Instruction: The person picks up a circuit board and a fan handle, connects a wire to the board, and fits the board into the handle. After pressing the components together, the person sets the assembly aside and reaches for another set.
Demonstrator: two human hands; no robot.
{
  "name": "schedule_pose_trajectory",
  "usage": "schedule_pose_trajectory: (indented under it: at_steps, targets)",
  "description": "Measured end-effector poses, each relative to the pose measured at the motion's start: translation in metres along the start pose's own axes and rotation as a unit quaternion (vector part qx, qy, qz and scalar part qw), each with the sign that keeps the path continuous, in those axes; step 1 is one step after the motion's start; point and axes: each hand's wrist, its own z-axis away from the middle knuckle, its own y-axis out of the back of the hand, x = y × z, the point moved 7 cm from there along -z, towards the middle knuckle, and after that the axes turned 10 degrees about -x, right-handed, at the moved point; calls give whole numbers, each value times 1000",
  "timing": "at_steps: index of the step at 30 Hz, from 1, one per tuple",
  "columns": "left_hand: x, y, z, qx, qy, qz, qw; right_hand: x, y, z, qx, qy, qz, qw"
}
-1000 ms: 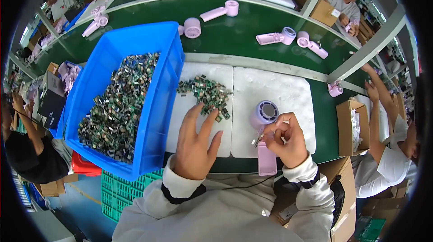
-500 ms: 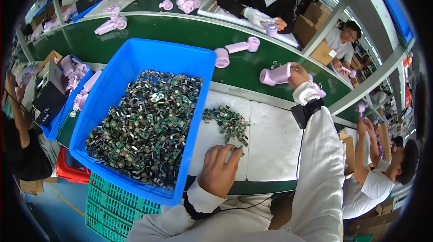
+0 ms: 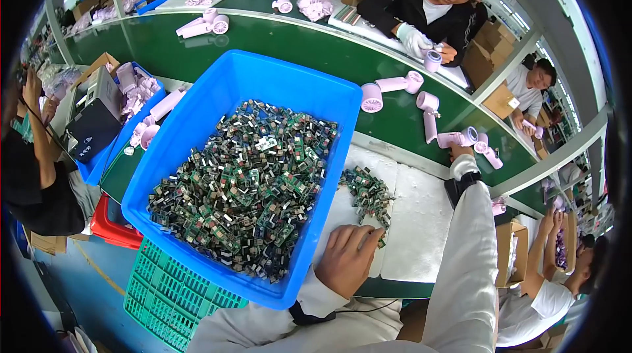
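Note:
My left hand (image 3: pixel 345 261) rests on the white foam sheet with its fingers bent together, a small green circuit board (image 3: pixel 382 242) at the fingertips. Just beyond them lies a loose heap of circuit boards (image 3: pixel 368 193). To the left, a big blue bin (image 3: pixel 247 70) holds a mass of similar boards (image 3: pixel 243 185). My right arm reaches across to the green belt. There my right hand (image 3: pixel 461 151) grips a pink handheld fan (image 3: pixel 449 139), its fingers partly hidden. Another pink fan (image 3: pixel 429 126) lies close by on its left, with one more (image 3: pixel 482 143) on its right.
Pink fans (image 3: pixel 393 84) lie along the green belt (image 3: pixel 283 40). Across it, a person with a white glove (image 3: pixel 415 41) works on a fan. A blue tray of pink parts (image 3: pixel 138 99) stands at left, above a red bin (image 3: pixel 115 224) and green crate (image 3: pixel 174 287).
The view has shifted. The fan formerly in my right hand seems to lie on the belt, and that hand has moved nearer to grip another. My left hand stays by the heap.

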Motion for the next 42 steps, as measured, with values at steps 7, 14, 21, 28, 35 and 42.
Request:
schedule_pose_trajectory:
  at_steps: [7,14,21,28,35,42]
  targets:
    - [-5,1,4,46,14,69,996,4,28,68,-155,-100,-339,922]
    - [-7,28,10,112,110,83,984,-24,35,268,-306,20,-421,853]
    - [3,21,2,67,47,65,995,11,6,422,-346,-23,-239,907]
    - [9,12,0,21,32,33,999,-42,17,435,-47,210,119,969]
    - [19,10,9,21,18,-23,999,-66,6,435,-57,415,109,901]
    - [46,-36,13,-128,10,276,952,-60,-2,423,-69,468,2,881]
